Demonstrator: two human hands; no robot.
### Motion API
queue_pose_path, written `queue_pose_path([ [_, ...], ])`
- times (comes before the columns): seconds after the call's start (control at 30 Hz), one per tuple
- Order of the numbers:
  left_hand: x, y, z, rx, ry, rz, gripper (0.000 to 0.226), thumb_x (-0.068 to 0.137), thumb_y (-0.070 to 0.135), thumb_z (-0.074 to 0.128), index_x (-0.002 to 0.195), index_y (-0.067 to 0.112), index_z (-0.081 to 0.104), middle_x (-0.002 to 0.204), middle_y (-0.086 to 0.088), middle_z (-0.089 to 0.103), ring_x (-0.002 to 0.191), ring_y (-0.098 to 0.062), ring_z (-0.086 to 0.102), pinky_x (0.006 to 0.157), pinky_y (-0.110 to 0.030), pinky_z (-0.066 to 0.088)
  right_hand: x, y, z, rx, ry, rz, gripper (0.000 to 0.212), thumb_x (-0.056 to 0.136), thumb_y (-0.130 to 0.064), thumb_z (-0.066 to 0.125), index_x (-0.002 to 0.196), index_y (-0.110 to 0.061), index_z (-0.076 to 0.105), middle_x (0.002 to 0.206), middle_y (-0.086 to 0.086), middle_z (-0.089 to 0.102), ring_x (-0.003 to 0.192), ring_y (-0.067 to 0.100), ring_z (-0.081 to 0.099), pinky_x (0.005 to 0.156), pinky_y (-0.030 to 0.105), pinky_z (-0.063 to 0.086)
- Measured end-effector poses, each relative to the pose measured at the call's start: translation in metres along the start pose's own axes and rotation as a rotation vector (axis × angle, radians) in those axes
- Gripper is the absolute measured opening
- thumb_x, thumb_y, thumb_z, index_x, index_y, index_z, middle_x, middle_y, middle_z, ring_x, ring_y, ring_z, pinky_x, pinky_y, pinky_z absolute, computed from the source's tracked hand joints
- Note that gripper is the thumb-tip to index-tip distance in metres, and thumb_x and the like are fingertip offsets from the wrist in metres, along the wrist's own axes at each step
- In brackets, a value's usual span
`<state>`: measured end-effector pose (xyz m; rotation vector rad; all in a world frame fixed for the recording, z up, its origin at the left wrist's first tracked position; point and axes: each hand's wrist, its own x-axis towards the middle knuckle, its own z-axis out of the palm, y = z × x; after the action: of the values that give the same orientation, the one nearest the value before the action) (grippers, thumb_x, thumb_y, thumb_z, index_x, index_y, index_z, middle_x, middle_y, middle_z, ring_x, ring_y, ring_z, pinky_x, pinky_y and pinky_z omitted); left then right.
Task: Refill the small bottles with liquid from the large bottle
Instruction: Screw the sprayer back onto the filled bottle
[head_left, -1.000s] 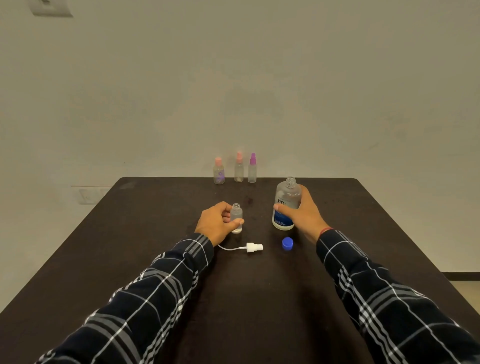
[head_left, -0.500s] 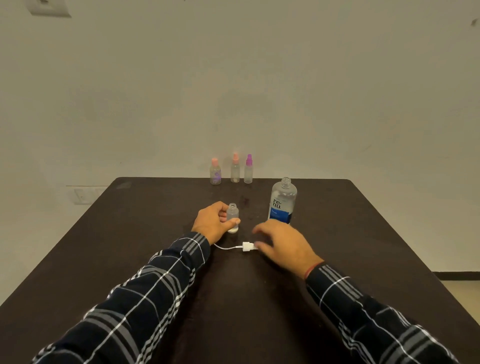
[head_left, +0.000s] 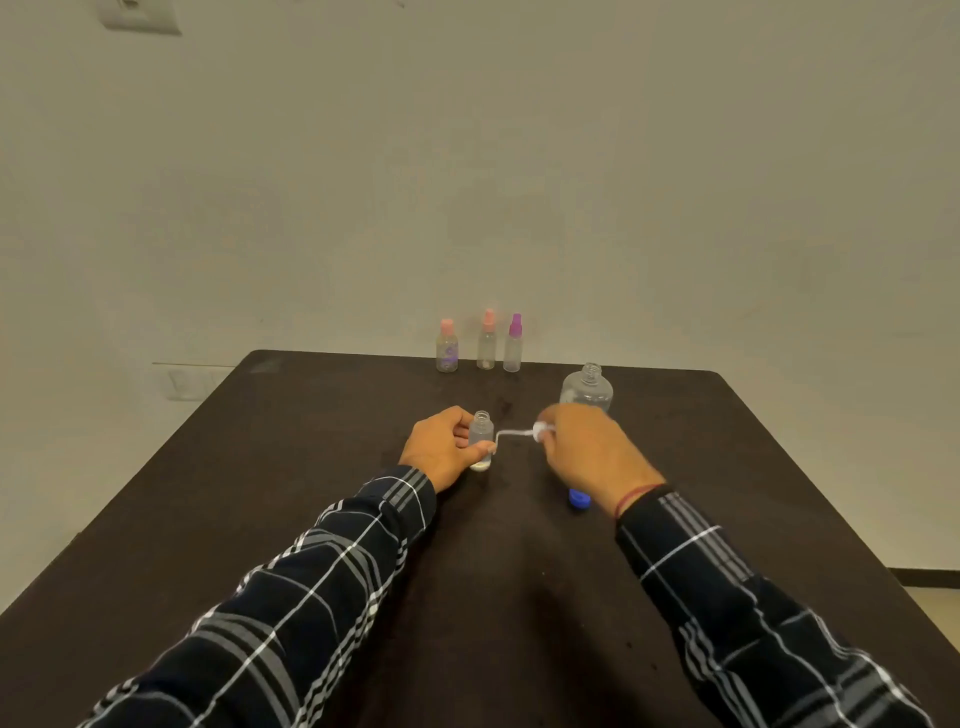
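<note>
On the table, four small bottles, one large bottle, one cap.

Your sleeves are dark navy, checked with white and grey lines, and a red thread shows at your right wrist. The table is dark brown. The spray head is white and the loose cap blue. The small bottle and the large bottle are clear. Behind them are a pink-capped bottle, a peach-capped bottle and a purple-capped bottle.
</note>
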<state>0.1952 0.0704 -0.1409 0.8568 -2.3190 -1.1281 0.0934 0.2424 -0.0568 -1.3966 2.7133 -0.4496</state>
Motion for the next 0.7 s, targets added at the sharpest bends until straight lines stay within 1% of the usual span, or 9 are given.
queue_pose_path([
  [0.07, -0.001, 0.001, 0.0, 0.004, 0.005, -0.004, 0.029, 0.083, 0.027, 0.083, 0.1, 0.023, 0.06, 0.086, 0.015, 0.061, 0.075, 0.003, 0.057, 0.067, -0.007, 0.044, 0.003, -0.006, -0.023, 0.131, 0.082, -0.023, 0.019, 0.1, -0.026, 0.052, 0.113, -0.017, 0.062, 0.103, 0.003, 0.067, 0.093, 0.023, 0.062, 0.081, 0.033, 0.047],
  [0.1, -0.001, 0.001, 0.0, 0.009, 0.005, -0.001, 0.029, 0.082, 0.028, 0.083, 0.1, 0.023, 0.061, 0.087, 0.014, 0.062, 0.076, 0.003, 0.058, 0.07, -0.009, 0.046, 0.004, -0.009, -0.03, 0.193, 0.118, -0.029, 0.015, 0.099, -0.027, 0.055, 0.112, -0.02, 0.059, 0.101, 0.001, 0.066, 0.091, 0.022, 0.063, 0.083, 0.034, 0.049],
  [0.17, 0.001, -0.001, 0.0, 0.014, 0.002, 0.004, 0.03, 0.082, 0.03, 0.084, 0.101, 0.023, 0.062, 0.092, 0.01, 0.065, 0.078, 0.0, 0.06, 0.077, -0.016, 0.052, 0.008, -0.014, -0.038, 0.264, 0.144, -0.032, 0.01, 0.097, -0.025, 0.059, 0.107, -0.025, 0.057, 0.1, 0.002, 0.067, 0.09, 0.022, 0.065, 0.088, 0.04, 0.054],
  [0.27, 0.001, -0.001, 0.0, 0.016, -0.006, -0.007, 0.031, 0.082, 0.03, 0.084, 0.102, 0.023, 0.062, 0.093, 0.007, 0.065, 0.082, -0.003, 0.061, 0.085, -0.024, 0.056, 0.014, -0.018, -0.037, 0.218, 0.143, -0.031, 0.013, 0.095, -0.019, 0.06, 0.107, -0.025, 0.062, 0.106, 0.003, 0.067, 0.095, 0.024, 0.064, 0.091, 0.045, 0.053],
  [0.37, 0.0, 0.001, -0.001, 0.005, -0.01, -0.015, 0.03, 0.082, 0.03, 0.083, 0.102, 0.024, 0.061, 0.095, 0.007, 0.065, 0.085, -0.006, 0.062, 0.086, -0.025, 0.056, 0.018, -0.022, -0.034, 0.146, 0.178, -0.019, 0.018, 0.095, -0.018, 0.061, 0.111, -0.025, 0.063, 0.11, 0.003, 0.067, 0.1, 0.024, 0.061, 0.093, 0.046, 0.051],
  [0.47, 0.0, 0.002, -0.001, -0.001, -0.017, -0.018, 0.03, 0.083, 0.028, 0.083, 0.102, 0.024, 0.06, 0.094, 0.008, 0.064, 0.084, -0.004, 0.061, 0.085, -0.024, 0.054, 0.022, -0.025, -0.031, 0.158, 0.212, 0.002, 0.021, 0.096, -0.019, 0.061, 0.117, -0.024, 0.062, 0.112, 0.004, 0.067, 0.102, 0.024, 0.062, 0.093, 0.046, 0.052],
  [0.57, 0.0, 0.002, -0.002, 0.006, -0.019, -0.017, 0.029, 0.084, 0.028, 0.082, 0.101, 0.025, 0.059, 0.093, 0.009, 0.063, 0.082, -0.002, 0.059, 0.086, -0.025, 0.055, 0.025, -0.027, -0.03, 0.183, 0.21, 0.031, 0.023, 0.096, -0.02, 0.061, 0.118, -0.025, 0.061, 0.114, 0.005, 0.067, 0.103, 0.025, 0.062, 0.095, 0.048, 0.051],
  [0.7, 0.002, 0.001, -0.001, 0.002, -0.028, -0.028, 0.03, 0.083, 0.03, 0.082, 0.104, 0.024, 0.061, 0.099, 0.006, 0.067, 0.091, -0.008, 0.065, 0.091, -0.031, 0.057, 0.024, -0.025, -0.029, 0.261, 0.228, 0.04, 0.019, 0.098, -0.022, 0.058, 0.116, -0.026, 0.061, 0.111, 0.003, 0.067, 0.102, 0.024, 0.062, 0.095, 0.048, 0.051],
])
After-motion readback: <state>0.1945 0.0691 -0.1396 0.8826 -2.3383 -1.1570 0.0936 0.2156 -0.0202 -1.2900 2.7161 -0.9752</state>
